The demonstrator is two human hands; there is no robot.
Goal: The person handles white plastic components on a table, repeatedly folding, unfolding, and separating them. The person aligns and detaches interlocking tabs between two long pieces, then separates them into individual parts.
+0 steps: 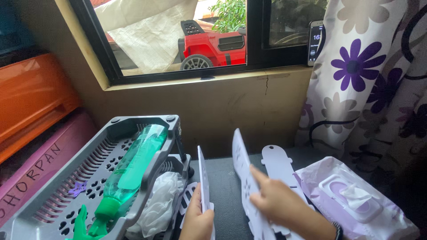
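free: dark tabletop [222, 178] | blocked: grey rack [58, 195] left; wipes pack [356, 200] right

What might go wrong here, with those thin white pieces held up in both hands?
The left hand grips one thin white plastic panel only at its lower edge, so it might slip or flex. The right hand presses a second white panel standing on edge; it could tip onto the third white panel behind. The green spray bottle lies loose on the tilted grey slotted tray and may slide.
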